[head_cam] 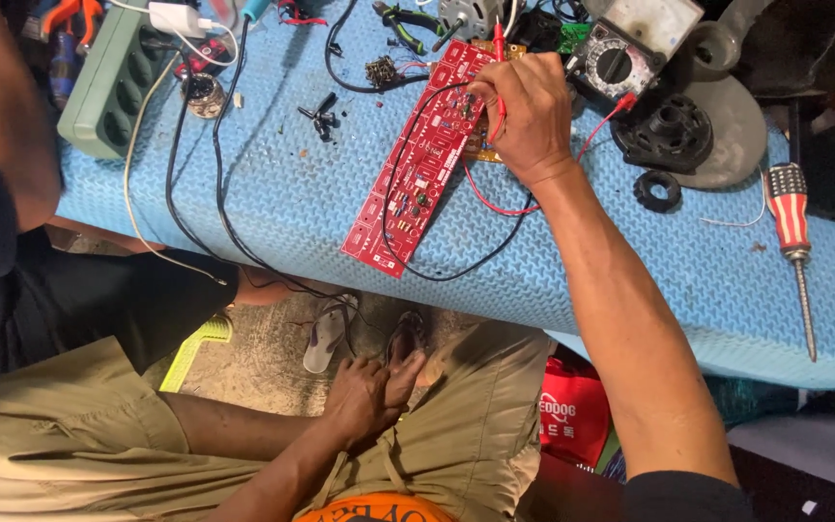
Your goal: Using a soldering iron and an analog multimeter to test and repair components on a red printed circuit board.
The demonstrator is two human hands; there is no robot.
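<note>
Far across the worktop (273, 193), your right hand (524, 106) has its fingers closed in a pen-like pinch round the red probe (498, 58), tip down at the far end of the long red circuit board (417, 164). That board lies slantwise on the blue mat, near end toward your knees, far end under your hand. The step in hand looks like probing a point on the board. The multimeter (620, 48) sits just right of your knuckles, its red lead (495, 205) looping back under your wrist and a black lead (437, 275) curving across the board's near half.

Moving on to another point would call for a small, steady lift and a clean set-down, because the parts stand close together and a slip could touch two at once; I cannot tell exactly which point the tip is on.

Your right arm reaches in long from the near right, wrist bent down over the board. Your left hand (369, 396) rests on your thigh, fingers loosely curled and holding nothing. A striped screwdriver (792, 242) lies well apart on the right, and a green power strip (108, 77) lies far left.
</note>
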